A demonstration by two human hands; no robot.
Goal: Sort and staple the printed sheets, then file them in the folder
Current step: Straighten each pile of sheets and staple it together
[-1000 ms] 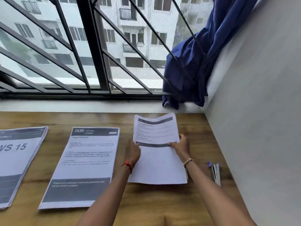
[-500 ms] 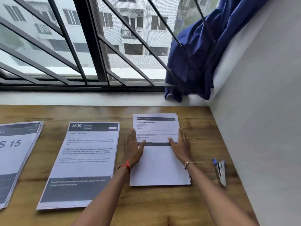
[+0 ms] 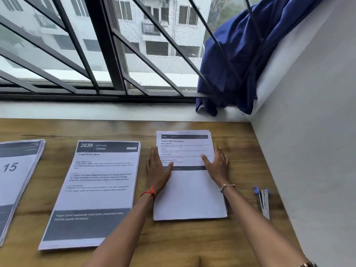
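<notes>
Because the right stack of printed sheets [image 3: 189,193] is only loose paper, light, limp and apt to slide sheet over sheet, it wants squaring at its edges before any lift. It lies flat toward the far right corner of the desk [image 3: 173,243], its near edge slightly fanned. The left hand [image 3: 157,170] and right hand [image 3: 216,166] lie flat with straight fingers along the stack's two long sides, thumbs resting on the top sheet, gripping nothing. A pinch at one top corner, thumb above and fingers below, would likely keep the sheets together for the stapler [image 3: 263,201], which lies near the desk's right edge. A middle stack [image 3: 96,189] and a left stack [image 3: 17,180] lie toward the left edge; no folder shows.
</notes>
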